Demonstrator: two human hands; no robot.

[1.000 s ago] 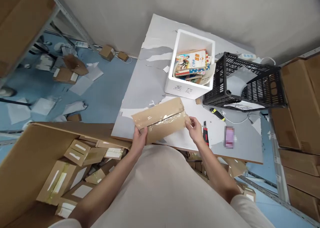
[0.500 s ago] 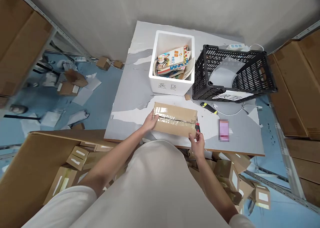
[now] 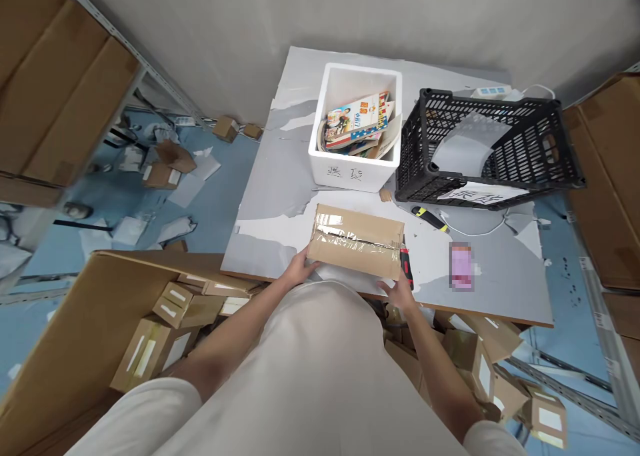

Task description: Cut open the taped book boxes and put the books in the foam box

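Note:
A long cardboard box [image 3: 357, 239] with shiny clear tape along its top seam is in front of me at the table's near side. My left hand [image 3: 299, 268] grips its near left corner, the thumb along the front edge. At the near right corner, my right hand [image 3: 399, 292] holds the box with fingers at the side and the thumb stretched out below the front edge. The fingers under and behind the box are partly hidden. Just right of the box lies a red and black tool [image 3: 406, 268], partly covered. Farther back is a yellow and black utility knife [image 3: 430, 219].
A white foam box [image 3: 356, 174] of books and a black plastic crate [image 3: 493, 159] stand at the table's back. A blurred pink item [image 3: 461, 267] lies right. Below the table are several cardboard parcels [image 3: 160, 349]; shelving with large cartons [image 3: 55, 89] flanks both sides.
My thumbs have moved off the box's top to its front edge, and my hands have shifted toward its near corners. More of the red and black tool shows. The whole view has shifted slightly.

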